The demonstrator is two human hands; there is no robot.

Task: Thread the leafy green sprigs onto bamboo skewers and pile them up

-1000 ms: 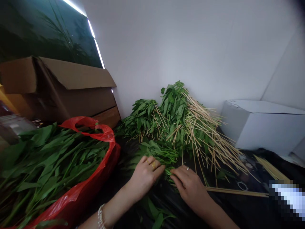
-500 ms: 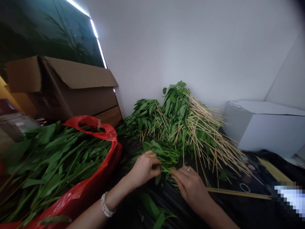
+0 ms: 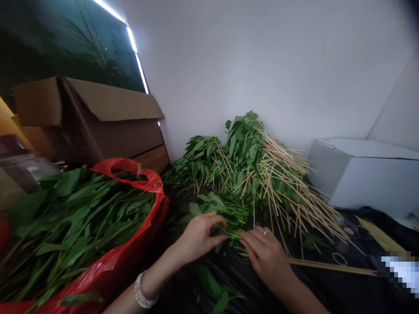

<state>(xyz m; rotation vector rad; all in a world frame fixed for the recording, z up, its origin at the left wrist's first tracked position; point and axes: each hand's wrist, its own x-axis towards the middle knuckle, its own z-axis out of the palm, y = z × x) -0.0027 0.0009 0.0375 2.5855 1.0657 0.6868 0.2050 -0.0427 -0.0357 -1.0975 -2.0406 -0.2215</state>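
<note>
Leafy green stems (image 3: 238, 213), which look like water spinach, lie in a small pile just beyond my hands. My left hand (image 3: 204, 235), with a beaded bracelet at the wrist, curls thumb and fingers around a few stems at the pile's near edge. From the other side my right hand (image 3: 262, 248) pinches the ends of green stems between thumb and fingers. The two sets of fingertips are close together but apart. Thin wooden skewers (image 3: 334, 266) lie beside my right hand. Loose leaves (image 3: 211, 283) rest on the black plastic sheet below. My fingers hide part of the stems.
A red plastic bag (image 3: 160, 205) full of greens stands at the left, before a cardboard box (image 3: 121, 135). Skewered greens (image 3: 242, 144) are heaped against the wall, their sticks pointing right. A white box (image 3: 376, 179) and a tape roll (image 3: 339, 258) are at the right.
My left hand has shifted slightly right and down, its thumb and forefinger now further forward at the stems. My right hand keeps its pinch. The view has moved a little.
</note>
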